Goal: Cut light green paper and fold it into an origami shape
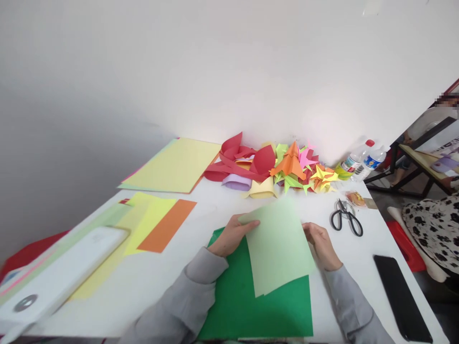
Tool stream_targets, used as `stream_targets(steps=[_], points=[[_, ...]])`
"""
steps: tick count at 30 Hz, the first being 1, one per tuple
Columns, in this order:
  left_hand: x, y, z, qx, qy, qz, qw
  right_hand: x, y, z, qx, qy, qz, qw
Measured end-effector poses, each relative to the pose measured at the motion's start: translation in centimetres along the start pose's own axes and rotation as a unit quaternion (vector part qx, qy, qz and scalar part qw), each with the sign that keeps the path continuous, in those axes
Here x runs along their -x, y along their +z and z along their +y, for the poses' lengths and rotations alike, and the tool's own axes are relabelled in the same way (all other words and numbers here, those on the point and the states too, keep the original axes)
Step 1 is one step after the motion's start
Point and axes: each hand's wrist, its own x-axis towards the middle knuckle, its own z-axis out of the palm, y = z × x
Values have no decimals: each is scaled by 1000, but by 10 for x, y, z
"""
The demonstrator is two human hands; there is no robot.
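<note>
The pale sheet (279, 248) is at the lower centre of the frame, over the green sheet (233, 286). The left hand (234, 234) has its fingers clamped on the upper left edge, thumb on top, probably to steady it. The right hand (322, 243) is at the opposite edge, fingers curled; I can't tell whether they pinch it. A small step in the lower edge suggests two layers. On the bench (211, 212), the scissors (347, 217) lie right of centre, seemingly for easy reach, the phone (401, 298) lower right. The paper shapes (292, 162) crowd towards the wall (215, 71) near mid-frame, perhaps to free working space.
</note>
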Motion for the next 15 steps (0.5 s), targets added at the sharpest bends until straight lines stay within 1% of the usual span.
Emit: stream_targets(steps=[1,3,6,8,9,10,11,12,13,14,15], points=[[-1,0,-1,-6,1,0,1000,0,-1,0,3,2,-9,1000],[-1,-1,-2,-29,0,-1,1000,0,-3,0,49,4,-5,999],[0,0,1,-87,-10,3,996,-1,-3,4,123,-26,36,991],[4,-1,9,-127,-26,9,992,-2,-5,7,154,-59,66,984],[6,-3,15,-143,-26,5,989,-3,-6,8,165,-69,80,981],[9,-7,22,-156,-11,15,988,-3,-7,9,171,-73,95,978],[12,-13,30,-166,6,33,985,-4,-9,10,173,-73,113,976],[14,-21,38,-171,23,67,983,-5,-11,11,172,-69,129,974],[17,-32,47,-174,34,116,977,-5,-13,11,167,-65,142,974],[20,-46,55,-184,56,177,965,-6,-15,11,161,-59,149,974],[23,-63,63,-201,83,243,945,-7,-17,11,153,-54,154,975]])
